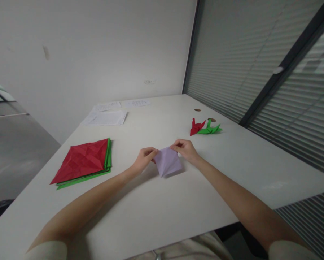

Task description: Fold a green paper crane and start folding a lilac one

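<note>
A pale lilac folded paper (167,161), diamond-shaped, lies on the white table (162,202) between my hands. My left hand (145,158) pinches its left corner with curled fingers. My right hand (185,148) pinches its upper right corner, fingers pressed together. Both forearms reach in from the near edge.
A creased red sheet (82,160) lies on a stack of green sheets (108,159) at the left. A red folded figure (196,127) and a green folded figure (210,129) sit at the right rear. White printed papers (106,117) lie at the back. Window blinds (272,83) run along the right.
</note>
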A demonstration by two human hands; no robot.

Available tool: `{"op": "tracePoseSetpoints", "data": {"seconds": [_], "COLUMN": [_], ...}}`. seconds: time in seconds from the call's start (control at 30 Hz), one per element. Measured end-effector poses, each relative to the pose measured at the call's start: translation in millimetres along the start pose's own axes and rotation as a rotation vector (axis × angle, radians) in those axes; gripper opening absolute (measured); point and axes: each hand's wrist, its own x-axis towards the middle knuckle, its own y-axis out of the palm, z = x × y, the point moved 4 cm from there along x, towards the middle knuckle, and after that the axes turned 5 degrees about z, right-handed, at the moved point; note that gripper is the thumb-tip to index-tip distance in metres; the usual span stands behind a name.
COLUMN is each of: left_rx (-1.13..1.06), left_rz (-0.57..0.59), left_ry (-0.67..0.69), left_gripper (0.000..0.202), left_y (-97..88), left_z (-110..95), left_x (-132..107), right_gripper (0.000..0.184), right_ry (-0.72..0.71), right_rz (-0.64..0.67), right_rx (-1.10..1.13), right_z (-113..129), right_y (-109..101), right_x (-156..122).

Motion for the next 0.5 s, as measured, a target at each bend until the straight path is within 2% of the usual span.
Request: {"op": "tracePoseSetpoints", "data": {"seconds": [0.1,0.2,0.27,0.4,0.5], "left_rx": [0.256,0.434,0.421,0.245,0.143], "left_rz": [0.161,0.233,0.195,-0.004,0.024], "left_ry": [-0.07,-0.095,-0.092,-0.059,-0.098], "left_gripper": [0.038,0.035,0.035,0.038,0.039], "left_y": [6.9,11.7,10.8,-0.3,-1.4], "left_z": [-6.2,-6.0,-3.2,3.2,6.9], "left_x": [-3.0,-5.7,-5.6,-1.5,1.3], "right_gripper": [0.036,0.036,0.037,0.041,0.041], "right_ry": [0.012,0.018,0.03,0.095,0.095], "right_rz": [0.072,0.122,0.144,0.212,0.223], "right_rx": [-0.014,-0.012,0.008,0.015,-0.06], "right_z": [-3.5,-4.4,-3.5,-5.6,-9.4], "right_y": [9.7,20.6,25.3,26.8,22.1], "right_x": [-2.4,-6.3,-8.5,-9.2,-7.9]}}
